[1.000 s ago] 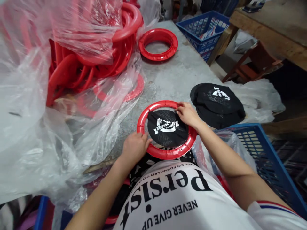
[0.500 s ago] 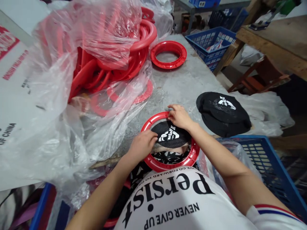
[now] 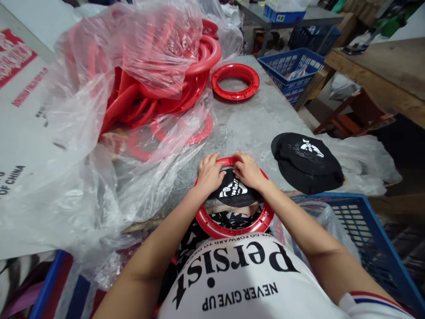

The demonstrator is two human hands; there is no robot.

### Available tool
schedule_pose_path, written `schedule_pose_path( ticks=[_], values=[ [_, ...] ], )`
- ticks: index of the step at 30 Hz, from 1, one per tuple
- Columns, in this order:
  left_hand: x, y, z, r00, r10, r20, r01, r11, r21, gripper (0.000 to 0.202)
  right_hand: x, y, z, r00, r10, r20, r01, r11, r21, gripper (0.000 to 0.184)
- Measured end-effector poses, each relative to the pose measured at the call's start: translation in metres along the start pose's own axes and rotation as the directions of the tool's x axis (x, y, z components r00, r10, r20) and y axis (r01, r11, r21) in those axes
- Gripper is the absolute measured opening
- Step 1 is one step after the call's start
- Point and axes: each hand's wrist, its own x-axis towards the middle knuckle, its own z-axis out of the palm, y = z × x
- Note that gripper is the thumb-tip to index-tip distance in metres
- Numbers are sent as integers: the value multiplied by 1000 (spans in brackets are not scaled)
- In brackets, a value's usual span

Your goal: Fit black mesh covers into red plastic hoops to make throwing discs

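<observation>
A red plastic ring (image 3: pixel 217 228) leans between the table's near edge and my shirt, its far side resting by the grey tabletop. Inside its opening, toward the far side, lies a black mesh fabric disc (image 3: pixel 236 189) with a white printed logo. My left hand (image 3: pixel 211 174) grips the ring's far left rim, thumb against the mesh. Close beside it, my right hand (image 3: pixel 248 170) is bent over the far right rim, its thumb also at the fabric. The fingers partly hide where mesh and rim meet.
A stack of black mesh discs (image 3: pixel 307 161) lies on the right of the table (image 3: pixel 245 126). Another red ring (image 3: pixel 235 83) sits farther back. Several red rings (image 3: pixel 159 104) fill a clear plastic bag (image 3: pixel 139 186) at left. A blue crate (image 3: pixel 375 239) stands at right.
My left hand has moved up and right along the ring to its far rim, close to my right hand. The mesh's far edge has shifted slightly under the fingers.
</observation>
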Motion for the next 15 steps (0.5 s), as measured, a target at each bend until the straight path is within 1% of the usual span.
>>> schedule_pose_path(
  ticks=[3, 6, 8, 9, 12, 15],
  values=[
    [10, 1, 0, 997, -7, 76, 13, 997, -75, 27, -3, -2, -10, 994, -39, -100, 44, 998, 52, 11],
    [17, -2, 1, 987, -50, 153, 78, 981, -180, 14, -5, -6, -19, 986, -56, -159, 68, 995, 74, 11],
    [20, -4, 3, 986, -68, 151, 104, 963, -250, 5, -6, -6, -21, 985, -47, -169, 63, 994, 94, 11],
    [21, -4, 4, 988, -74, 139, 112, 951, -288, 4, -6, -6, -20, 985, -35, -167, 53, 993, 109, 11],
    [24, -5, 6, 987, -108, 118, 146, 912, -383, 4, -4, 0, -14, 986, 64, -155, -34, 981, 190, 7],
    [26, -5, 7, 979, -155, 130, 194, 899, -391, 5, 6, 8, -8, 968, 229, -103, -185, 928, 323, 21]
  ],
)
